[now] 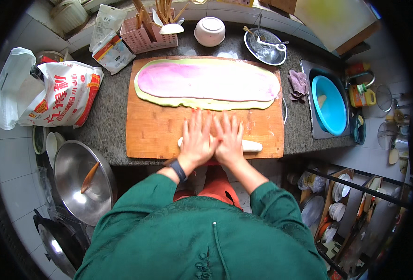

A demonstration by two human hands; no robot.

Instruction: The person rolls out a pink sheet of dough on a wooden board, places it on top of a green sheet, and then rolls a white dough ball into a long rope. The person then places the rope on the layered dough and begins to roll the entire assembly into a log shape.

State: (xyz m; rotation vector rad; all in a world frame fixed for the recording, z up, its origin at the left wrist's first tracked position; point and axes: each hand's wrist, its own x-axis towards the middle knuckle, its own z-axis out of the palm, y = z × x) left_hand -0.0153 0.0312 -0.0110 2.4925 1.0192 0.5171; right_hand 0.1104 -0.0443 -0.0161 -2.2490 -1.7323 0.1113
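Note:
Both palms press down on a roll of white dough (252, 146) near the front edge of a wooden board (150, 129). My left hand (196, 138) lies flat over the roll's left part, and my right hand (228, 140) lies flat beside it with the thumbs meeting. Fingers on both hands are stretched out and spread, pointing away from me. Most of the roll is hidden under them; its two ends show. Beyond my fingertips, a long pink dough sheet (206, 82) rests on top of a slightly larger green dough sheet (192, 103).
A flour bag (70, 94) and a large steel bowl (66, 175) stand at left. Behind the board are a pink utensil basket (150, 36), an upturned bowl (210, 31) and a metal dish (266, 52) with utensils. At right, a cloth (298, 84) lies by a blue basin (329, 105) in the sink.

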